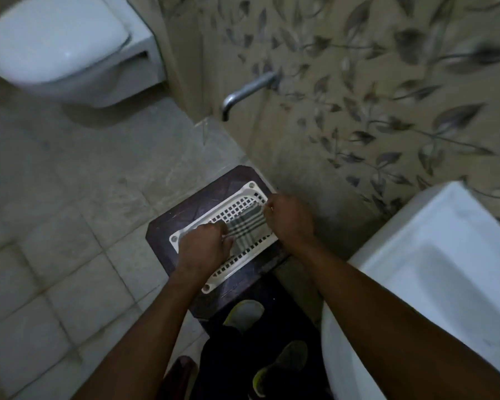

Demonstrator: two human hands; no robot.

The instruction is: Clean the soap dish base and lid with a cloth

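Head view: your left hand (pixel 204 246) pinches one edge of the checked cloth (pixel 247 226) and your right hand (pixel 289 215) the other. It is spread over the perforated soap dish piece (pixel 237 207), perhaps the lid, on the stool (pixel 185 209) mid-frame. Wiping looks unstarted: press down and rub next. At lower right, the washbasin (pixel 445 255) crowds your elbow.

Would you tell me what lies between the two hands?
A checked cloth, gripped by the left hand and right hand, over the white dish; head view.
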